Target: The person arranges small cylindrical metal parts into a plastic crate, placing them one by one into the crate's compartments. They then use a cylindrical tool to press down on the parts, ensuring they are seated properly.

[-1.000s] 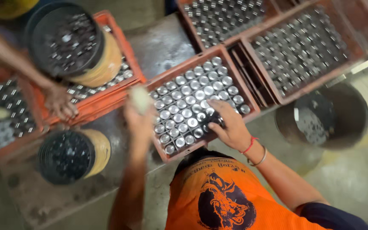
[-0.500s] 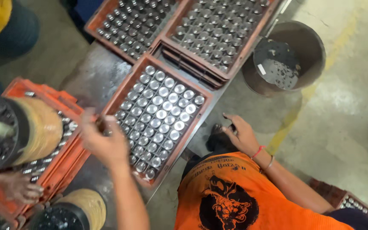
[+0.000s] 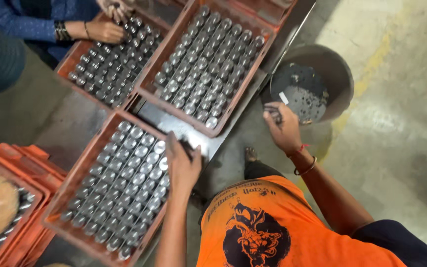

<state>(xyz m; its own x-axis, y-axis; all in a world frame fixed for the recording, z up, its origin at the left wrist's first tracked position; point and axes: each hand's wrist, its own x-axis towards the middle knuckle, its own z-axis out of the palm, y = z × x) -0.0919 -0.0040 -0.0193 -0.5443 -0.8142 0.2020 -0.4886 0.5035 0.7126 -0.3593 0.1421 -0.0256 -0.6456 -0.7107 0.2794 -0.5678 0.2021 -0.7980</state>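
The person, in an orange shirt point(image 3: 273, 222), has the left hand point(image 3: 183, 165) at the right rim of the nearest crate point(image 3: 82, 170), fingers curled together over something small and dark; what it is cannot be told. Just left of those fingers stand the cans point(image 3: 124, 183), silver, upright and packed in tight rows that fill the crate. They look light, stiff and smooth, so probably slippery; since neighbours touch on every side, the round top rim is likely the only place to pinch one and lift it straight up. The right hand point(image 3: 285, 129) is out to the side, fingers closed on a small dark bunch of pieces, hovering at the near edge of the bucket point(image 3: 339, 74), which holds dark loose scraps and a pale slip. Beyond the left fingertips, across a strip of dark table point(image 3: 174, 121), lies a second crate point(image 3: 253, 64) of the same cans, and left of it a third point(image 3: 75, 54). At that far crate another person's hand point(image 3: 106, 30), in a blue sleeve, rests on the cans.
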